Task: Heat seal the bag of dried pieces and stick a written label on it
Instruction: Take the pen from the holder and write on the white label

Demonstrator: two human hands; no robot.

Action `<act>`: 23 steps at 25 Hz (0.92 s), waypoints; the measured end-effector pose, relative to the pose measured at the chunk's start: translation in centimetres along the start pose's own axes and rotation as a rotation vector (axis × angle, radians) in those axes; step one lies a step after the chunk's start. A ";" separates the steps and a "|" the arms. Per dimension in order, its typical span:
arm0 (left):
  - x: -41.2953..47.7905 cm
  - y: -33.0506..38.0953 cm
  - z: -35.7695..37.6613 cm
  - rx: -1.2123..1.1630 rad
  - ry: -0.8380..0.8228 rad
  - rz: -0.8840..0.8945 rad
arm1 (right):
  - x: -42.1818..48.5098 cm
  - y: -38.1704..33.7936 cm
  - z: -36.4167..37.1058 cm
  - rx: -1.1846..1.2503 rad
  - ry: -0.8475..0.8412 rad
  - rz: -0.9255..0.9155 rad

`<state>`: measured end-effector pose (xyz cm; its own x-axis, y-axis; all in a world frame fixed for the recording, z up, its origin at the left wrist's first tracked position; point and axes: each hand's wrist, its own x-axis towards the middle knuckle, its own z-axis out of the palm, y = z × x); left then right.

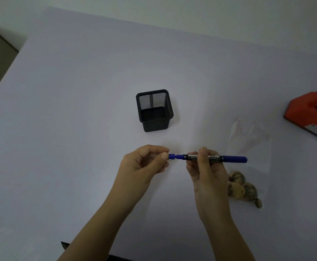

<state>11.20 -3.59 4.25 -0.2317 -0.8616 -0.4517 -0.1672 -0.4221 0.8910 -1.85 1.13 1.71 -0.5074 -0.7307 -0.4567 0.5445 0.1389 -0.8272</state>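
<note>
I'm at the labelling step: my right hand (204, 166) grips the marker (213, 158) barrel, my left hand (144, 162) pinches its cap (171, 156). Next, pull the cap free.

pale table (78, 110), black mesh pen holder (154, 110) mid-table, clear bag (248, 166) of dried pieces (242, 187), orange box (308, 112) at right edge
</note>
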 end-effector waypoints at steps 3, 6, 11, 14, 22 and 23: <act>0.1 0.0 0.1 0.011 -0.015 0.019 | -0.2 0.1 0.0 -0.035 -0.013 0.003; 0.3 -0.2 0.1 0.000 -0.015 -0.005 | -0.2 0.1 -0.2 -0.106 -0.010 -0.014; 0.1 -0.6 0.6 -0.013 0.049 -0.005 | -0.3 -0.3 0.1 -0.137 -0.054 -0.100; 0.0 -0.7 0.4 -0.061 0.051 -0.045 | -0.1 -0.1 0.1 -0.187 -0.093 -0.128; -0.4 -0.1 -0.9 -0.114 0.134 0.001 | 1.0 -2.1 0.0 -0.237 -0.292 -0.164; -0.1 0.3 -1.1 -0.122 0.148 0.033 | 1.5 -3.0 -0.1 -0.200 -0.282 -0.180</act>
<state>12.19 -3.97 4.60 -0.0902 -0.9037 -0.4185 -0.0419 -0.4164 0.9082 -4.31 -0.38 3.48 -0.3642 -0.9064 -0.2139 0.3083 0.0994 -0.9461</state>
